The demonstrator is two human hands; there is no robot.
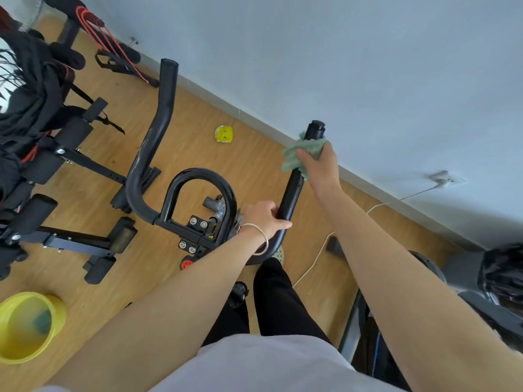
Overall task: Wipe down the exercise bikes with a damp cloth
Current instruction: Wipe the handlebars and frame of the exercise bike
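Mid-wipe on right handlebar (293, 190); right hand (318, 165) clasping green cloth (293, 155) round it near the far tip; left hand (264, 219) gripping nearer the bend; next, likely sliding cloth nearward.

I am counting one exercise bike (198, 172), one green cloth (291, 158), one yellow basin (60, 306), and two hands: left hand (264, 219), right hand (319, 165).

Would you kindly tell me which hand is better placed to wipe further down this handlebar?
The right hand: it grips the green cloth wrapped round the handlebar near its top end. The left hand holds the same bar lower down, without a cloth.
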